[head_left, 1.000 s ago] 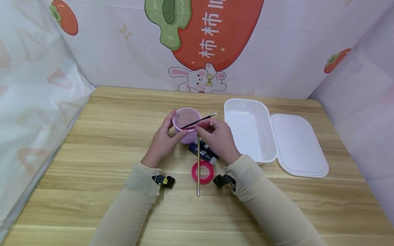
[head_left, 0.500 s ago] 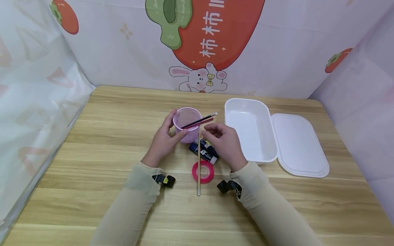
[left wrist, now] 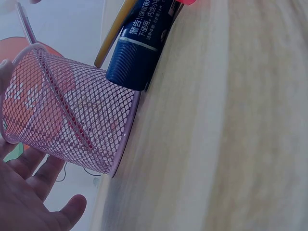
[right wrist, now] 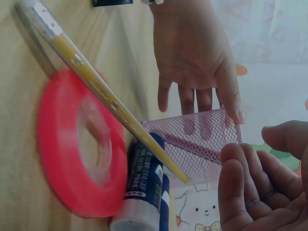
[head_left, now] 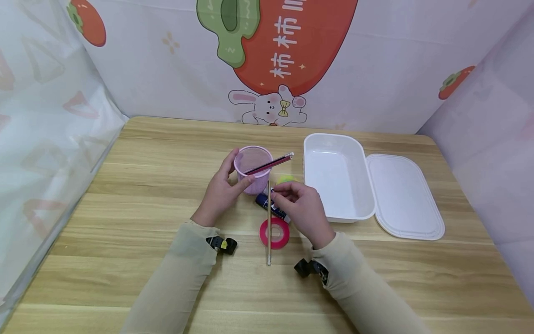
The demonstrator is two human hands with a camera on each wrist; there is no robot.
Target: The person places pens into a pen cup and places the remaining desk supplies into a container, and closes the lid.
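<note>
Head view: one cup (head_left: 255, 185), pink mesh, stands on one table (head_left: 125, 195), left of one white box (head_left: 342, 185). One lid (head_left: 404, 197) lies flat just beside the box. Pencils number three. One black pencil (head_left: 267, 165) and one red pencil (head_left: 283, 160) lean inside the cup, side by side, ends over its rim. One yellow pencil (head_left: 269, 218) lies across one red tape (head_left: 285, 233) and over the glue sticks (right wrist: 144, 173), of which two are counted in the right wrist view, near the cup. One yellow-green item (head_left: 285, 178) is partly hidden; type cannot be told.

Left hand (head_left: 221, 192) grips the cup, thumb at the rim, fingers behind the mesh. Right hand (head_left: 306, 208) holds nothing; fingers loosely bent, thumb apart from them, near the yellow pencil.

Changes against one second ago: right hand has let go of the red pencil and moved toward the person; the yellow-green item has come into view. Cup, tape, box and lid: position unchanged.
</note>
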